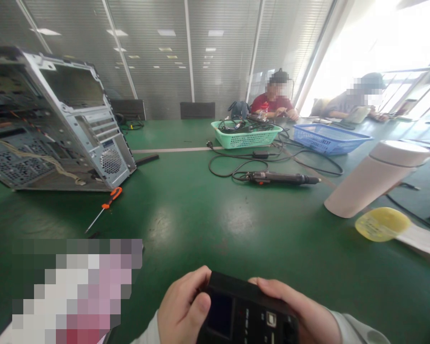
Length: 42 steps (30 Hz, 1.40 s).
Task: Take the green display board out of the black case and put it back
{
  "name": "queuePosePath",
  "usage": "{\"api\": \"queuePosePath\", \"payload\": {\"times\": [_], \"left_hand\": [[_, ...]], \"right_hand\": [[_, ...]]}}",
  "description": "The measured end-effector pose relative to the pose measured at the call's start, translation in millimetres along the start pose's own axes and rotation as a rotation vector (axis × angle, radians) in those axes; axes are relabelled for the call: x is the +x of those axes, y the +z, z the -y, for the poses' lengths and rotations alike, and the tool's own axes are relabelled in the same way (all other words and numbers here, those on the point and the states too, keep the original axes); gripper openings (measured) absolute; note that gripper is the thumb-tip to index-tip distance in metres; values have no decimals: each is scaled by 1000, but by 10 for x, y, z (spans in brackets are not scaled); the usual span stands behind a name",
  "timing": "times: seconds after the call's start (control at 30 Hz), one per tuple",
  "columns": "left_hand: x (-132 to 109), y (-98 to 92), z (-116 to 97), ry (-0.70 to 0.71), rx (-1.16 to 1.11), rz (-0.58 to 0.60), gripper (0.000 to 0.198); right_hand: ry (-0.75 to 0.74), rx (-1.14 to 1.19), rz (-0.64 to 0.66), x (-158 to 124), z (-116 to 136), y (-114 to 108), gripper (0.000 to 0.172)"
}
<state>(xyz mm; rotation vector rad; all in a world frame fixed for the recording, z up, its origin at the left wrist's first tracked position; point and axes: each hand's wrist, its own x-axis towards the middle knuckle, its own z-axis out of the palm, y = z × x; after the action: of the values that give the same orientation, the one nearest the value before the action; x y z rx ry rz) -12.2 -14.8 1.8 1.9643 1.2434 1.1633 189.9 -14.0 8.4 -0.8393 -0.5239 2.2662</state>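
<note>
A black boxy electronic device (249, 298) with a small dark screen, a square USB-type port and white lettering is at the bottom middle. My left hand (182, 306) grips its left end, the thumb lying on the front by the screen. Wrapped over its upper right edge is my right hand (301, 301), whose fingertips are partly hidden. The lower part of the device is cut off by the frame. To the left, an orange-handled screwdriver (105, 206) lies on the green table (200, 215).
An opened computer case (118, 162) stands at left. Farther back are a black corded electric screwdriver (283, 178), a green basket (249, 139) of cables and a blue basket (329, 143). A pale tumbler (372, 181) and yellow tape roll (381, 223) are at right. Two people sit beyond.
</note>
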Motion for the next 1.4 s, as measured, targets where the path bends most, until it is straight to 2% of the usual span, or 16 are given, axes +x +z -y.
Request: {"api": "queuePosePath", "payload": {"times": [0.1,0.23,0.4,0.47,0.6,0.77,0.9,1.03,1.4], "left_hand": [[82,7,-67,-85,-186,92,59],[72,22,-63,-197,-267,80,56],[15,25,1,-245,-283,87,38],[7,28,5,-283,-263,91,33],[4,47,-25,-269,-208,24,39],[-4,78,-42,-219,-145,-2,45],[-6,84,-39,-203,-123,7,46],[3,79,-48,-194,-115,24,45],[15,69,-88,-209,-105,29,42]], "right_hand": [[-94,-93,-100,90,-42,-124,47],[-98,-229,-147,182,-47,-233,62],[-244,-384,-167,162,-39,-210,58],[-349,-447,-184,124,-18,-174,53],[-563,-589,-282,31,67,-130,41],[-570,-658,-255,-29,100,-132,38],[-619,-610,-353,-33,48,-73,41],[-617,-627,-375,-42,34,-24,41],[-587,-596,-361,-40,39,-5,42]]}}
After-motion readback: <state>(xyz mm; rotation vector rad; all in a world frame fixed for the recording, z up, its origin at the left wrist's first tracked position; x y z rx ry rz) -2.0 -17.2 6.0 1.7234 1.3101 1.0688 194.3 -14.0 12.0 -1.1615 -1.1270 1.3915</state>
